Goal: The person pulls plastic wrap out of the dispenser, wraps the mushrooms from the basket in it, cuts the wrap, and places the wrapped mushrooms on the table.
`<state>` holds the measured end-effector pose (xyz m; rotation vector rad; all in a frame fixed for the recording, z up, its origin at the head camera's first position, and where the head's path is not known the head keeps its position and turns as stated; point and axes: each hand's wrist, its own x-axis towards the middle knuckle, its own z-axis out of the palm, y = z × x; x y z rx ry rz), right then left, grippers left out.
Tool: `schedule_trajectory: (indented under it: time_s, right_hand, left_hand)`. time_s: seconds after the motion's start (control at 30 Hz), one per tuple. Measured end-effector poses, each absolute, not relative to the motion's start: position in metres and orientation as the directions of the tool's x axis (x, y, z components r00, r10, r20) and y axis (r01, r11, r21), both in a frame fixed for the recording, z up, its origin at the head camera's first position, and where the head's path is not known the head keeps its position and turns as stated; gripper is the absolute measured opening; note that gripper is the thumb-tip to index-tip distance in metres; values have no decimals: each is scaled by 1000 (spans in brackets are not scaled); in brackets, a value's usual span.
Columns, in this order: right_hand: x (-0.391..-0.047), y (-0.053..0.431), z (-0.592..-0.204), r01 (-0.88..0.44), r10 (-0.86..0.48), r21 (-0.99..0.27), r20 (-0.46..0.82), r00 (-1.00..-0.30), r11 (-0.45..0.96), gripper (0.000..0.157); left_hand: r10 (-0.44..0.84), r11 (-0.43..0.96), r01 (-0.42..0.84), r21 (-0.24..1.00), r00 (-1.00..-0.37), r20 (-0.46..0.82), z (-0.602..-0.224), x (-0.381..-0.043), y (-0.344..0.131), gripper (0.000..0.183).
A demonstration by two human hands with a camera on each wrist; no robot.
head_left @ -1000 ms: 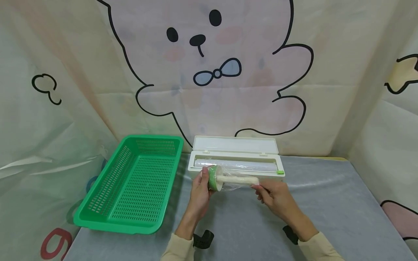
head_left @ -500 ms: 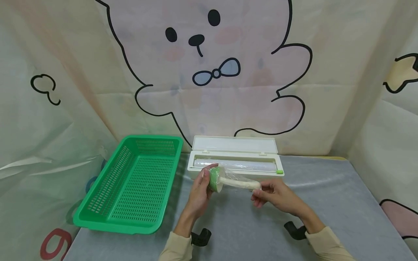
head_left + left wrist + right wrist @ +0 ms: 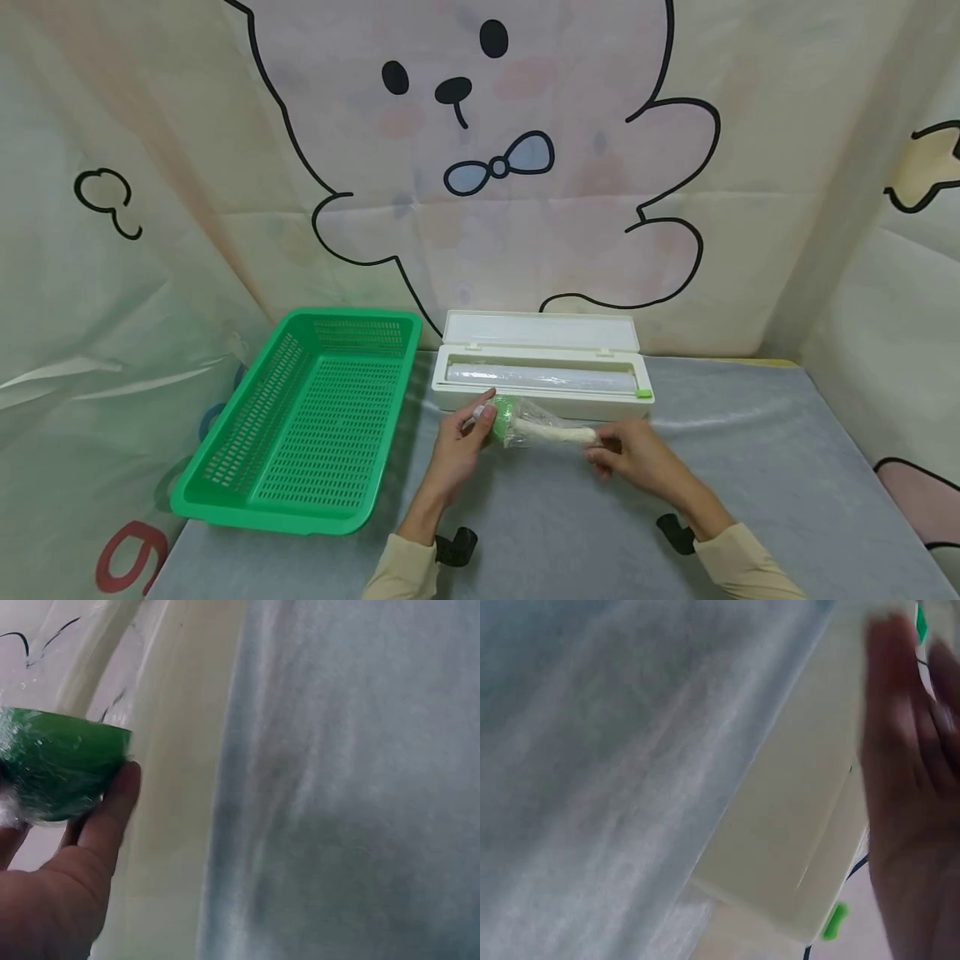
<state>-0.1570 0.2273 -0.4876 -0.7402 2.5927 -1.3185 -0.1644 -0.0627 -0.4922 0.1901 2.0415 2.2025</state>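
Between the two hands, a green-headed thing with a long pale stem (image 3: 551,431) lies level in the head view, wrapped in clear cling film. My left hand (image 3: 455,454) holds the wrapped green end, thumb and fingers at the film there. The left wrist view shows the shiny film around the green head (image 3: 64,761), with a fingertip against its side. My right hand (image 3: 637,458) pinches the wrapped tip of the stem. In the right wrist view the right hand (image 3: 915,772) is blurred, and its grip is largely hidden.
Just behind the hands stands a white cling film dispenser (image 3: 543,404), lid raised, with a film roll (image 3: 540,377) inside and a green slider (image 3: 643,393) on its front edge. A green plastic basket (image 3: 315,433) is on the left of the grey-covered table (image 3: 570,533).
The wrapped thing has moved slightly down, away from the dispenser's front. My left fingers have shifted from the side of the green head to its outer end. The right hand stays at the stem tip.
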Motion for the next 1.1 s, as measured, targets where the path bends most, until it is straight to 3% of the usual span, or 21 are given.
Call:
schedule_trajectory:
  time_s: [0.13,0.37,0.53,0.77,1.1]
  right_hand:
    - [-157,231,-493,-331,-566,-821,12,-825,466,25]
    - [-154,229,-508,-471,-511,-697,173,-842,541,19]
    - [-152,229,-512,-464,-462,-614,177,-869,638,7]
    - [-148,226,-517,-399,-417,-562,105,-903,724,13]
    - [-146,223,-517,-351,-373,-513,64,-926,784,22]
  left_hand:
    - [156,-8,-41,999,-987,-39,-499,-163,-63,49]
    - [61,133,7,991,-998,-1,-511,-161,-55,40]
    - [-2,190,-4,982,-1000,-4,-518,-160,-50,33]
    - [-64,318,-76,945,-996,-59,-521,-156,-47,28]
    - [-63,358,-109,927,-994,-93,-516,-158,-47,30]
